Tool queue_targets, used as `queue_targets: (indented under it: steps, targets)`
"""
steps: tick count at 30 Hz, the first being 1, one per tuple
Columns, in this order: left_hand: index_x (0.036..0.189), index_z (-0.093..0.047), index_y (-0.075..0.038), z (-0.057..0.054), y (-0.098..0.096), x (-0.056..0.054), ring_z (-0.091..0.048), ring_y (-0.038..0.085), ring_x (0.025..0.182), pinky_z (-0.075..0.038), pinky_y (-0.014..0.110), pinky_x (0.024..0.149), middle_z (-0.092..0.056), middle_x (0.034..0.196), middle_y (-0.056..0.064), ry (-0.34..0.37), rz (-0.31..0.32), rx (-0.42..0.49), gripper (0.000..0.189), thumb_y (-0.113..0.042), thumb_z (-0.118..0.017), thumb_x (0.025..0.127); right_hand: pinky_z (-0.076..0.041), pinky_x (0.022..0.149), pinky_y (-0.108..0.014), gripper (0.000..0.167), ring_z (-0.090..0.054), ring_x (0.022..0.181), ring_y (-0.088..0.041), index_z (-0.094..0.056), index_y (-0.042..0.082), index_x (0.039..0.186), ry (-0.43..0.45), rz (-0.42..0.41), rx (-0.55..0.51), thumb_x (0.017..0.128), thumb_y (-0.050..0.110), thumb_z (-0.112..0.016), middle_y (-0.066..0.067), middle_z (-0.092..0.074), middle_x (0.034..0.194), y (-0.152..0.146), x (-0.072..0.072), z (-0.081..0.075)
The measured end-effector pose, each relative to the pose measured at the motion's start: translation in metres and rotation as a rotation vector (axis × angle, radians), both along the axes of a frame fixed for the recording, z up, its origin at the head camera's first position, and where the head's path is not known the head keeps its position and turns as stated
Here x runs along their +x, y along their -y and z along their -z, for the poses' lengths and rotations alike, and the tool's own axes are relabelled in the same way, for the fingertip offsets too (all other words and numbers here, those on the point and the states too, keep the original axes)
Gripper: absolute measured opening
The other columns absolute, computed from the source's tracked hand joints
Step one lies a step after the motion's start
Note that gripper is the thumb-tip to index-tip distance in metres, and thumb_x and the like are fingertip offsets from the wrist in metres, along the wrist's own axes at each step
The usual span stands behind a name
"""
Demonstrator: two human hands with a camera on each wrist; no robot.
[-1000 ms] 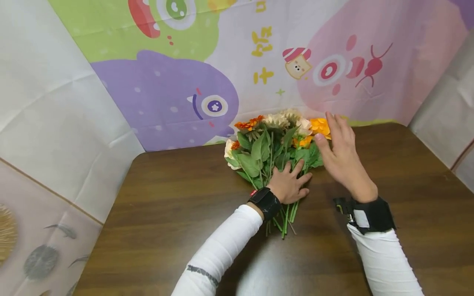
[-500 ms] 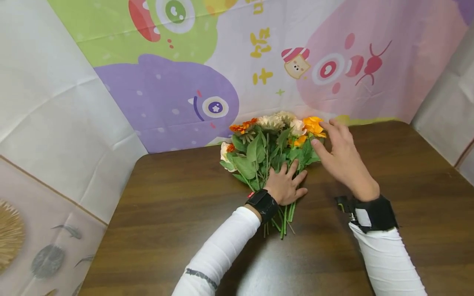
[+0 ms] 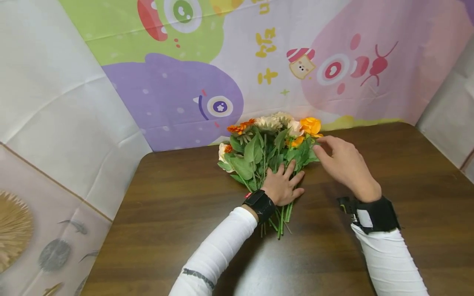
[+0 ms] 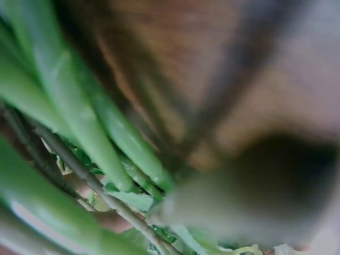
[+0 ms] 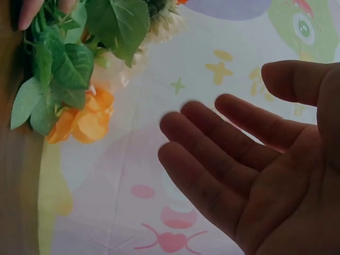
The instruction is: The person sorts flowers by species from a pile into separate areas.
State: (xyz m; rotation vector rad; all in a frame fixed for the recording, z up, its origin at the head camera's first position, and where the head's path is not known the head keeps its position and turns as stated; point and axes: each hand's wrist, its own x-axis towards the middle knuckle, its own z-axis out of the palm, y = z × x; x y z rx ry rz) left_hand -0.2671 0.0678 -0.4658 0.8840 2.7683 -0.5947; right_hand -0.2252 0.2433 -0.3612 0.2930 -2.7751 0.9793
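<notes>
A bunch of artificial-looking flowers [image 3: 253, 150] lies on the table, blooms at the back and stems [image 3: 282, 220] toward the person. My left hand [image 3: 280, 187] rests on the stems with its fingers spread. Green and brownish stems [image 4: 79, 106] fill the left of the left wrist view, where a blurred shape hides part of them. My right hand [image 3: 344, 164] hovers at the bunch's right side, close to an orange flower [image 3: 310, 126] and green leaves. Its fingers [image 5: 212, 170] are relaxed and hold nothing in the right wrist view. Cream and red-orange blooms sit along the top.
The brown wooden table [image 3: 177, 213] has rounded back corners. Behind it hangs a cartoon-printed cloth [image 3: 274, 98], close to the blooms. Pale fabric walls [image 3: 48, 82] stand on the left and right. Each wrist wears a black strap [image 3: 261, 205].
My right hand has come down from beside the orange flower toward the leaves, its fingers bending more. The left hand stays on the stems. The head view has shifted slightly.
</notes>
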Motion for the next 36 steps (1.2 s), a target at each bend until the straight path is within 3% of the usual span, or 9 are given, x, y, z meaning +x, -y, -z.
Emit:
queue_targets:
  steps: [4,10,19,24,36]
  targets:
    - [0.158,0.003,-0.040,0.003,0.001,-0.001,-0.014,0.026,0.152,-0.031,0.055,0.112,0.011,0.167,0.001,0.016,-0.003,-0.005,0.063,-0.064,-0.010,0.102,-0.047,0.084,-0.058,0.044,-0.063,0.104,-0.040,-0.059,0.001,0.130,0.054,-0.015,0.043,0.104,0.034,-0.047,-0.024,-0.066,0.118,-0.004,0.000,0.003]
    - [0.158,0.002,-0.040,0.005,0.002,-0.002,-0.015,0.026,0.152,-0.031,0.054,0.112,0.010,0.167,0.001,0.015,-0.001,-0.014,0.063,-0.064,-0.010,0.101,-0.048,0.086,-0.058,0.045,-0.064,0.104,-0.038,-0.057,0.000,0.132,0.161,-0.091,0.121,0.104,0.034,-0.049,-0.023,-0.066,0.118,-0.008,-0.004,0.009]
    - [0.159,0.000,-0.040,0.004,0.003,0.000,-0.015,0.027,0.152,-0.031,0.055,0.112,0.008,0.167,0.002,0.007,-0.002,0.000,0.063,-0.064,-0.011,0.102,-0.048,0.091,-0.057,0.051,-0.060,0.114,-0.044,-0.050,-0.010,0.135,0.347,-0.303,0.227,0.102,0.030,-0.052,-0.029,-0.060,0.128,-0.015,-0.011,0.021]
    - [0.159,-0.001,-0.040,0.002,0.001,-0.001,-0.016,0.027,0.151,-0.032,0.054,0.112,0.007,0.167,0.002,-0.009,-0.001,-0.003,0.063,-0.064,-0.011,0.102,-0.048,0.092,-0.057,0.052,-0.059,0.115,-0.044,-0.049,-0.010,0.135,0.366,-0.313,0.233,0.102,0.029,-0.051,-0.030,-0.059,0.129,-0.016,-0.011,0.019]
    - [0.158,0.001,-0.040,0.002,0.000,-0.002,-0.015,0.027,0.152,-0.030,0.055,0.112,0.010,0.167,0.001,0.026,0.001,-0.005,0.063,-0.065,-0.009,0.101,-0.048,0.092,-0.057,0.053,-0.058,0.116,-0.045,-0.048,-0.011,0.135,0.381,-0.301,0.234,0.102,0.030,-0.051,-0.031,-0.058,0.129,-0.025,-0.006,0.019]
